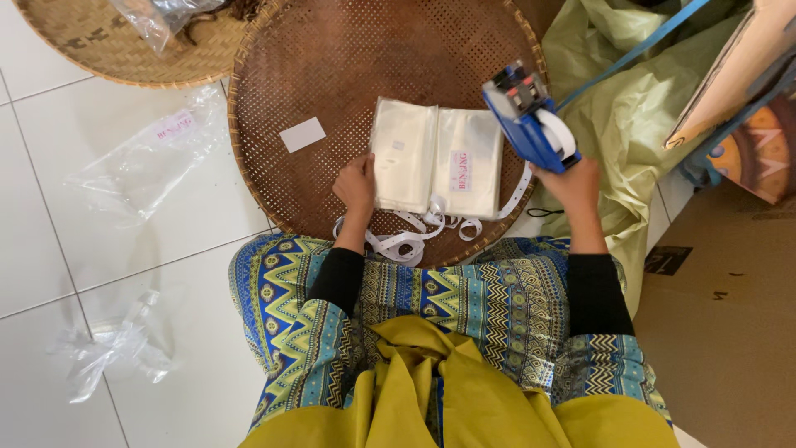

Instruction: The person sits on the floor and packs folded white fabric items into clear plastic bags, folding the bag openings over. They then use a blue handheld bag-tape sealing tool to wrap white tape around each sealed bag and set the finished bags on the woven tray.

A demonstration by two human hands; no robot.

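Surface: round woven tray (332,75) on white tiles.
Left hand (356,184): steadies two cream packet stacks (437,156).
Right hand (572,184): grips blue label gun (528,118).
Progress: right stack labelled; left apparently faintly; backing tape (406,236) spent.

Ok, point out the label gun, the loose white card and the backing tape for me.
label gun (528,124), head view, on its blue body.
white card (303,134), head view, on the card's middle.
backing tape (398,242), head view, on the coiled strip below the packets.

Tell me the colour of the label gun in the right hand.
Blue label gun, white roll; head view.
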